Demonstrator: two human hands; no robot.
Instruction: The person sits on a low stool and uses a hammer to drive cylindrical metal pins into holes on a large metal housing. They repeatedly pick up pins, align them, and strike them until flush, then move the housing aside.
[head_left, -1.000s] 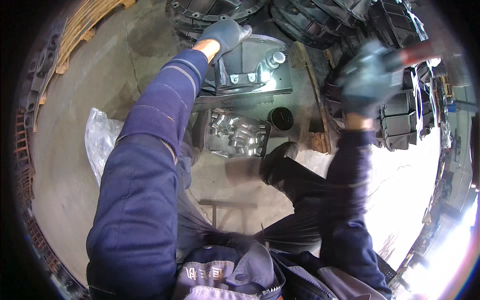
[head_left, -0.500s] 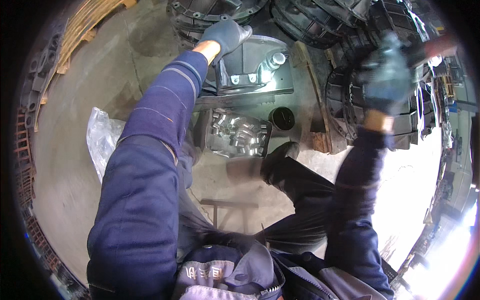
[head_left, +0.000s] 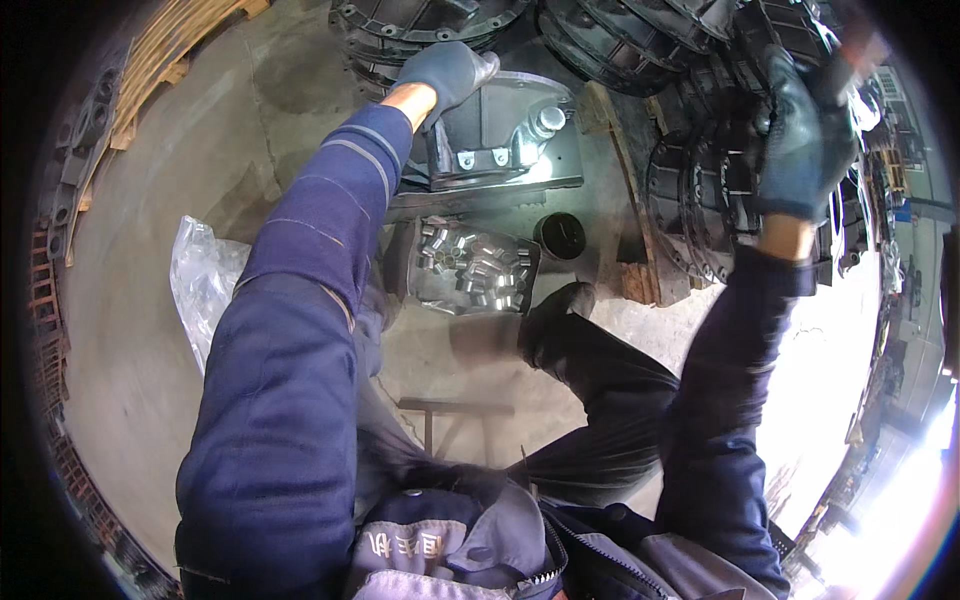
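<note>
My left hand (head_left: 447, 78), in a dark work glove, is closed over the upper left rim of a grey cast metal housing (head_left: 490, 120). A short shiny metal sleeve (head_left: 549, 121) sticks up at the housing's right corner, apart from this hand. Raised at the upper right, my right hand (head_left: 805, 145) is gloved too and closed round what looks like a hammer (head_left: 855, 55). Its reddish end is blurred, and the fingers hide the handle.
A box of shiny metal sleeves (head_left: 465, 270) sits on the floor before my feet, beside a round black container (head_left: 562, 236). Large dark castings (head_left: 690, 200) stand right and behind. A wooden pallet (head_left: 640, 283), clear plastic bag (head_left: 203, 285) and T-shaped metal bar (head_left: 455, 407) lie around.
My right hand has moved slightly up and to the right with the hammer, and it is less blurred now. The left hand keeps its place on the housing.
</note>
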